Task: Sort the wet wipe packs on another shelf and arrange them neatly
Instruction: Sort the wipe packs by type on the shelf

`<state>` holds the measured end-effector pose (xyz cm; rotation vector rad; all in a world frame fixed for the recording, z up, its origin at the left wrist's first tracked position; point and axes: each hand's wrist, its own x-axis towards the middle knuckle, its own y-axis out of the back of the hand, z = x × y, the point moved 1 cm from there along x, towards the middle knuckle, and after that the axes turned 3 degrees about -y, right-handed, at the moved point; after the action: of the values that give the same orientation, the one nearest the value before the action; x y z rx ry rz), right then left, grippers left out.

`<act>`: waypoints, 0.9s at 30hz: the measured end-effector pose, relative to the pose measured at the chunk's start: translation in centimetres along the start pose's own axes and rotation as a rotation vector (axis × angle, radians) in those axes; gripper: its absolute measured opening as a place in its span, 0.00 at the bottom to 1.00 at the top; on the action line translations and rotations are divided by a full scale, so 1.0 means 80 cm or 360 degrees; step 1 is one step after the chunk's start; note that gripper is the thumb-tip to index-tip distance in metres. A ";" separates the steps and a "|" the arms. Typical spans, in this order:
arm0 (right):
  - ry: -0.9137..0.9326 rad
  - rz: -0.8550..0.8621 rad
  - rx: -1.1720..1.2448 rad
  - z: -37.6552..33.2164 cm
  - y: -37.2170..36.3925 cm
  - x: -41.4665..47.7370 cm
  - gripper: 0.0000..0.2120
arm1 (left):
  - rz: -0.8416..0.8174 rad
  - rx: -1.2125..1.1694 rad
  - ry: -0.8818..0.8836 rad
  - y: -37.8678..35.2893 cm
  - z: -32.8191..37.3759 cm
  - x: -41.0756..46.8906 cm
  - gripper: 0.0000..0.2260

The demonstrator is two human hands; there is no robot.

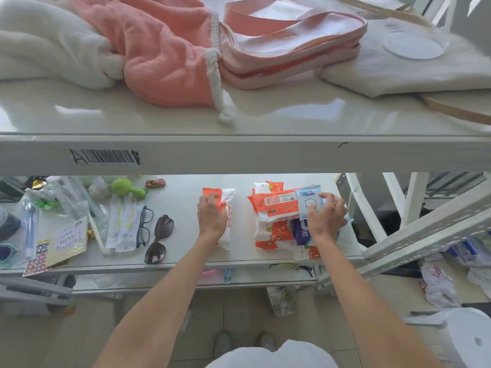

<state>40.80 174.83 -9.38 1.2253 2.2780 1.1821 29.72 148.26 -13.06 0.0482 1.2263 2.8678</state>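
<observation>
View: head camera, looking down on a white rack.
Location of task items: all wet wipe packs lie on the middle shelf (180, 235), right of centre, under the upper shelf.
Sorted side: one orange-and-white wet wipe pack (230, 221) lies alone, lengthwise front to back, apart from the rest.
Unsorted side: heap of orange packs (276, 205), overlapping at mixed angles, with a purple pack (300, 232) wedged at the front right.
Risk 1: the heap sits near the shelf's front and right edges. Lifting one pack could drag a neighbour with it and tip the front-most pack off the edge, because the packs overlap.
Risk 2: the smooth film wrappers and glossy shelf probably allow sliding, so the lone pack could skew if pushed off-centre.
Risk 3: sunglasses (159, 239) and spectacles (144, 227) lie just left of the sorted pack. A row growing leftward could knock them.
Left hand (211, 217): palm down on the orange-and-white pack, fingers bent over its top and thumb at its side, gripping it.
Right hand (326, 219): fingers spread and curled round a light-blue wet wipe pack (308, 201) printed with a bear, held on top of the heap.
Judgement: sorting is at an early stage.
</observation>
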 end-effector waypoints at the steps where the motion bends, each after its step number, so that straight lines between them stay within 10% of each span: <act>1: -0.0040 -0.0023 -0.0012 0.001 -0.001 0.000 0.17 | -0.0072 -0.0126 -0.0088 -0.007 0.016 -0.002 0.16; 9: 0.0020 -0.0246 -0.0283 0.012 -0.001 0.004 0.37 | -0.0700 0.0305 -0.0781 -0.082 0.112 -0.027 0.42; 22: -0.0504 -0.0118 0.0452 0.021 0.006 0.029 0.21 | -0.0508 0.0545 -0.0867 -0.060 0.139 -0.001 0.23; 27: -0.0413 -0.0322 0.0068 0.025 -0.008 0.013 0.25 | -0.0457 0.0015 -0.0376 -0.029 0.118 0.008 0.19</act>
<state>41.03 176.55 -11.00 1.0630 2.1809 0.8536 29.45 156.69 -8.18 0.1889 1.1012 2.5267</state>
